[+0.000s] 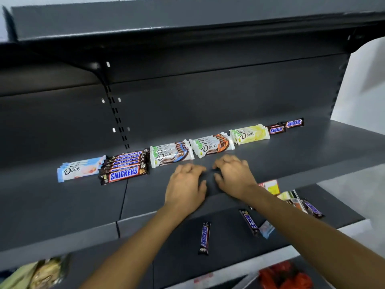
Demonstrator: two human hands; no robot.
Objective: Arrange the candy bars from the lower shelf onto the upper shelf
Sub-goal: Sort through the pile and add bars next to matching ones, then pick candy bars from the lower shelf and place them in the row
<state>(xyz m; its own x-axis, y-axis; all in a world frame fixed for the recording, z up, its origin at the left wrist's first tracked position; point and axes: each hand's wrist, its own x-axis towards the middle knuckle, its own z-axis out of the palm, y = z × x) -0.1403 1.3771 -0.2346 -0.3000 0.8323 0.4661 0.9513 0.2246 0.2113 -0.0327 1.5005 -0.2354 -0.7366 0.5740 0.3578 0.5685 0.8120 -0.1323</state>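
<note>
Soft, moderate light falls from above and in front of the shelf [62, 201]. Deep shadow lies beneath the board [187, 17] above it; the wall [364, 90] to its right is brightest. Wrappers [210, 146] at its back read sharp. The left hand [185, 184] and right hand [233, 176] at its front, and the packets [41, 272] below its left end, are blurred. Wide-angle distortion bows its front edge.

Dove bars [210, 146] and Snickers bars [124, 166] stacked in a row on upper shelf [83, 201], loose Snickers [204, 237] flat on lower shelf [225, 243]

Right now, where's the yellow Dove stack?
Head view, upper shelf, right of centre: the yellow Dove stack sits between the orange Dove stack and two Snickers bars.
</note>
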